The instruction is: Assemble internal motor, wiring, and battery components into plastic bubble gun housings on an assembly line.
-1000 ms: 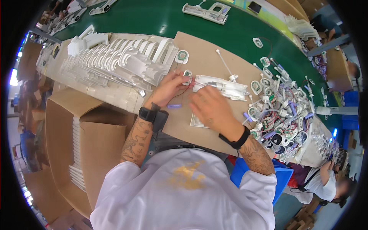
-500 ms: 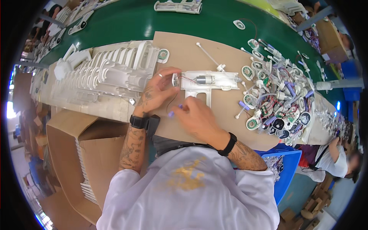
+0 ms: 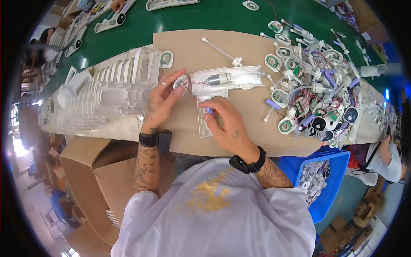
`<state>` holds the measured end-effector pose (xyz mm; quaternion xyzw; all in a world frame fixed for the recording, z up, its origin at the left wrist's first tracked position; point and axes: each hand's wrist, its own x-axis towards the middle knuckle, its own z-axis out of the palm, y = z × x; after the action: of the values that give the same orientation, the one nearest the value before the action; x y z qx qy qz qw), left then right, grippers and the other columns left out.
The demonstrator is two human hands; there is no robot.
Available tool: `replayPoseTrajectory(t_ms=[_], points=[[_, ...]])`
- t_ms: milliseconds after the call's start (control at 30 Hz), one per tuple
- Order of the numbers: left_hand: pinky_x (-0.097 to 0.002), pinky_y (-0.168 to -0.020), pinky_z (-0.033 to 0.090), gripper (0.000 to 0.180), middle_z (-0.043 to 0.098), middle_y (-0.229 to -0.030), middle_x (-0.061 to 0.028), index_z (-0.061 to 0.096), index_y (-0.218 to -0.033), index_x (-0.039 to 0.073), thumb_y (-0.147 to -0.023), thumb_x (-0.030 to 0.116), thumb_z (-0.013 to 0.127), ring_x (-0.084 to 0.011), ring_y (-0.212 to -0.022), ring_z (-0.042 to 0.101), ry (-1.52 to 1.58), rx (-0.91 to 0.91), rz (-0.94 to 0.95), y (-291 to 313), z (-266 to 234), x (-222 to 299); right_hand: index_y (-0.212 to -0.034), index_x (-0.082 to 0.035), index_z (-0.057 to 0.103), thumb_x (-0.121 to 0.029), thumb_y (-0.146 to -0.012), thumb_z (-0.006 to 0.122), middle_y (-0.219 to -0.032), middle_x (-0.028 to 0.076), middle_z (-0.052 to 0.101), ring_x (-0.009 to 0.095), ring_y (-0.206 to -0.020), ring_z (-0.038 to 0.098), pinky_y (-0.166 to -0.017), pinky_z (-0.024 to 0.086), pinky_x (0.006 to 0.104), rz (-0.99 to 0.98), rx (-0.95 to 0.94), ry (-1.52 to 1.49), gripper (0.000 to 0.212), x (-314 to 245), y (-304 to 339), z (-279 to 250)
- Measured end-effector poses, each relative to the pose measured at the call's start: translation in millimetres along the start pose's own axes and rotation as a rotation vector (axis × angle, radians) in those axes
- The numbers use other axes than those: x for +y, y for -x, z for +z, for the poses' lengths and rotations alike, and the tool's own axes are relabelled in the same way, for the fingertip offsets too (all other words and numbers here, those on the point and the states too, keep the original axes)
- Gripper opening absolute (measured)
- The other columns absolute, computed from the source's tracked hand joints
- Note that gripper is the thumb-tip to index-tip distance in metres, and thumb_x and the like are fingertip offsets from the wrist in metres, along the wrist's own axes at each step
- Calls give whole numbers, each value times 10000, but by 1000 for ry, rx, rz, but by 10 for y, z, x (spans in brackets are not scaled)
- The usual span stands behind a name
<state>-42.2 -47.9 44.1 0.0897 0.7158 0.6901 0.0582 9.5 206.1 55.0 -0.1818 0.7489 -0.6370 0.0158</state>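
On the brown board lies a white pistol-shaped plastic housing half (image 3: 248,80), open side up. Inside its barrel sits a silver motor (image 3: 218,80) with thin red wires. My left hand (image 3: 161,105) pinches a small oval panel (image 3: 180,85) at the housing's left end, and wires run from that panel. Between the thumb and fingers of my right hand (image 3: 229,126) is a purple cylinder (image 3: 209,111), held over the housing's handle (image 3: 206,130). A thin dark wire passes between the two hands. My fingers partly hide the cylinder.
Several white housing halves (image 3: 124,85) stand stacked at left. To the right is a heap of wired motor assemblies (image 3: 317,88). A loose oval circuit panel (image 3: 167,59) and a white rod (image 3: 220,51) lie beyond the housing. Below are a cardboard box (image 3: 81,154) and a blue bin (image 3: 332,188).
My right hand has brought the purple cylinder from left of the handle to over it. My left hand still holds the oval panel, now turned more face up. The whole view has shifted slightly.
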Motion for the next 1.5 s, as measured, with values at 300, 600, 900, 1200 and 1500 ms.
replayPoseTrajectory(t_ms=[300, 600, 900, 1200, 1500], points=[[-296, -1024, 571, 415, 772, -1224, -37, 641, -1521, 21, -1118, 87, 709, -139, -1163, 726, 1, 186, -186, 29, 91, 58, -1351, -42, 735, -18, -1049, 709, -1184, 108, 714, 222, -1022, 697, -944, 580, 364, 122, 9, -131, 305, -52, -25, -83], [-361, -1144, 519, 452, 687, -1464, -118, 610, -1569, 21, -1124, 87, 654, -190, -1318, 667, 116, 104, -78, -52, 80, 136, -1335, -32, 704, -75, -1052, 726, -1206, 140, 716, 266, -973, 696, -895, 580, 399, 72, 2, -110, 287, -4, -11, -85], [-336, -1159, 518, 502, 661, -1532, -96, 595, -1585, 7, -1093, -8, 694, -191, -1393, 639, 32, 66, -55, 3, 33, 93, -1335, -33, 703, -77, -1059, 722, -1207, 134, 713, 264, -968, 694, -892, 581, 395, 67, 3, -108, 280, -3, -19, -57], [-423, -1276, 474, 538, 600, -1645, -163, 584, -1584, -19, -1062, -53, 710, -279, -1499, 598, -13, 7, -31, 34, 42, 10, -1337, -37, 706, -72, -1046, 734, -1194, 135, 716, 267, -962, 700, -884, 585, 399, 64, 16, -119, 294, 5, -3, -98], [-446, -1309, 449, 551, 577, -1666, -174, 602, -1572, -16, -1039, -74, 730, -292, -1536, 566, 18, -17, -38, 12, 56, -84, -1338, -41, 733, -29, -1031, 750, -1157, 108, 717, 220, -965, 685, -905, 577, 361, 65, 30, -134, 308, 11, -12, -96]])
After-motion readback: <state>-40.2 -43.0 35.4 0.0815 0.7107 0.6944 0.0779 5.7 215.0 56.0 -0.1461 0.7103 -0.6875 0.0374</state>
